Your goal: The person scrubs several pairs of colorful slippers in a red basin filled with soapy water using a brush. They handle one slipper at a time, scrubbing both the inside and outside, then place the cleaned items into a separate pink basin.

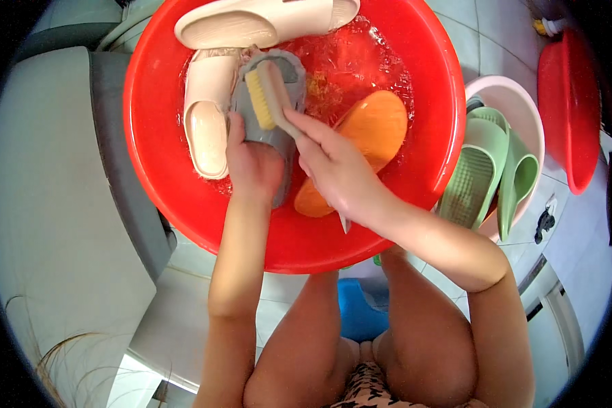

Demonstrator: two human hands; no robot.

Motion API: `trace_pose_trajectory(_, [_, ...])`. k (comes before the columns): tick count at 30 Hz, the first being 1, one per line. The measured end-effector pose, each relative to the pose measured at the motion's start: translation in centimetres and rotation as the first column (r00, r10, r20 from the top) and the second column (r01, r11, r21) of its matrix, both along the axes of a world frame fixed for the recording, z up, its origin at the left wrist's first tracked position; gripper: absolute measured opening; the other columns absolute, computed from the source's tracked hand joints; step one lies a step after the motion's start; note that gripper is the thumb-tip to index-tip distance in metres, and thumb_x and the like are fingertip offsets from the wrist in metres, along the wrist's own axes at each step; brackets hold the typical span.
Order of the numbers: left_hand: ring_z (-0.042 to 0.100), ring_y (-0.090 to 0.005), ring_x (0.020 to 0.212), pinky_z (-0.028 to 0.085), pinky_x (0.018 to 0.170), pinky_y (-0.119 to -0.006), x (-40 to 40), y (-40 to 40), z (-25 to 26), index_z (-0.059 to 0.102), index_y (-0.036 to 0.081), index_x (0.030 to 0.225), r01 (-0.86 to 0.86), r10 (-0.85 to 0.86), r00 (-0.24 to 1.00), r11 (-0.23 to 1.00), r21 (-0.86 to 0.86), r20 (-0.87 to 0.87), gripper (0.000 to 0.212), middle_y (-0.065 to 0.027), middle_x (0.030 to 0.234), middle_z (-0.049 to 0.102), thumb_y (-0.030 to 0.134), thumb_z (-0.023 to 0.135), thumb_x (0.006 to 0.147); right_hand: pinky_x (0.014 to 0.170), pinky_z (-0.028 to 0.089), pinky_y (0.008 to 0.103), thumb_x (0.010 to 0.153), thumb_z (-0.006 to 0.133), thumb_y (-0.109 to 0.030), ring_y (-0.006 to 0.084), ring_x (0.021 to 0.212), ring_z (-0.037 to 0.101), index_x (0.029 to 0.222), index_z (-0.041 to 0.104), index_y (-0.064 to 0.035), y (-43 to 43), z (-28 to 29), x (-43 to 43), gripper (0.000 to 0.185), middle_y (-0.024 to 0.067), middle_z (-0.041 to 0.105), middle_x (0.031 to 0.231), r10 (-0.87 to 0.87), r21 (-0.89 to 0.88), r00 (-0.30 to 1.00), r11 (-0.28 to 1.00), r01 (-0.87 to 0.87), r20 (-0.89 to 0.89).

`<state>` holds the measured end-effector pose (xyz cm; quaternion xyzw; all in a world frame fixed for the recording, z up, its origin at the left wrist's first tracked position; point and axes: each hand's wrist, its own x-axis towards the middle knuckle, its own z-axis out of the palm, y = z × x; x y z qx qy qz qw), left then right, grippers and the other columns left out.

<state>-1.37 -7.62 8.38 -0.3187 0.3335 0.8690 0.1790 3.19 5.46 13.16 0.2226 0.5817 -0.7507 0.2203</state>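
A grey slide slipper (273,132) is held over a large red plastic basin (158,168) of water. My left hand (255,166) reaches inside the slipper, with the thumb along its left edge. In my right hand (339,171) is the handle of a scrubbing brush (275,97) with pale yellow bristles, which lies against the grey upper. Two cream slippers (209,112) rest in the basin, one upright at the left and another cream slipper (265,23) on its side across the far rim. Beneath my right hand an orange slipper (375,127) is partly covered.
At the right, a pale pink tub (525,107) holds green slippers (472,168). Behind it a red basin (566,117) leans on edge. A grey-white panelled object (56,168) stands close on the left. Something blue (359,311) shows between my legs above the tiled floor.
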Motion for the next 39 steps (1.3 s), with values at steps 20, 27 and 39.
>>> trace_pose_trajectory(20, [0.046,-0.0302,0.129,0.034,0.112,-0.045,-1.3,-0.6,0.3,0.036,0.006,0.143,0.087,-0.097,0.992,0.99,-0.113,-0.082,0.047,-0.0147,0.14,0.048,0.031,0.039,0.103,0.095,0.044,0.0427,0.095,0.045,-0.006,0.0419,0.112,0.057,0.139,0.046,-0.0052,0.8,-4.6,0.1,0.044,0.0277,0.058,0.121,-0.024,0.319,0.952,0.939,0.126,-0.306])
trace_pose_trajectory(27, [0.047,-0.0295,0.128,0.035,0.11,-0.043,-2.9,0.4,-4.7,0.038,0.006,0.142,0.182,-0.18,0.983,0.975,-0.124,0.025,0.053,-0.012,0.14,0.049,0.041,0.041,0.102,0.086,0.048,0.047,0.092,0.047,-0.009,0.0423,0.1,0.061,0.141,0.045,-0.0144,1.0,-9.4,-1.7,0.049,0.0266,0.062,0.111,0.043,0.5,0.982,0.865,0.054,-0.182])
trace_pose_trajectory(39, [0.047,-0.0295,0.127,0.037,0.108,-0.044,-2.7,1.9,-6.2,0.041,0.006,0.14,0.15,-0.108,0.968,0.972,-0.18,0.225,0.059,-0.0117,0.14,0.048,0.049,0.045,0.099,0.075,0.05,0.0498,0.094,0.049,-0.019,0.0413,0.085,0.063,0.146,0.038,-0.0282,0.5,-10.9,0.3,0.054,0.023,0.063,0.094,0.21,0.699,0.968,0.713,-0.056,-0.138])
